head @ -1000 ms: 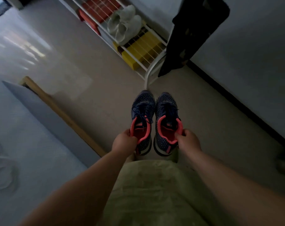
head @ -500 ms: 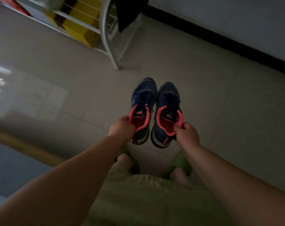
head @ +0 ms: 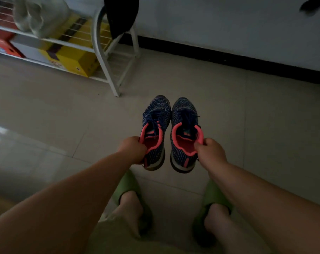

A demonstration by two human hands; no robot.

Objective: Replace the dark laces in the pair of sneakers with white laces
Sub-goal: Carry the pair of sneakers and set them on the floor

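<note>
- Left hand (head: 132, 149): fingers curled round the pink collar of the left sneaker (head: 155, 132), gripping it at the outer edge of the opening.
- Right hand (head: 211, 152): fingers pinched on the pink collar of the right sneaker (head: 184, 132), at its outer side near the heel.
- Both sneakers held up above the floor (head: 228, 110), side by side and nearly touching at the toes, toes pointing away, heels toward the body.
- Dark blue knit uppers, pink lining inside, pale soles showing at the heels.
- Dark laces (head: 185, 116) threaded through the eyelets of both, loose ends lying over the tongues.
- Below the sneakers, two feet in green slippers (head: 128, 184) standing on the pale tiles, one under each forearm.
- Farther off on the left, a white wire shoe rack (head: 104, 57) standing on the floor near the wall.
- A yellow box (head: 73, 57) on the lower shelf of the rack, a red box (head: 3, 44) at the left edge.
- A blurred pale pair of shoes (head: 40, 17) on the upper shelf.
- A dark garment (head: 121, 13) hanging over the rack's right end.
- A black skirting strip (head: 228, 61) along the foot of the wall.
</note>
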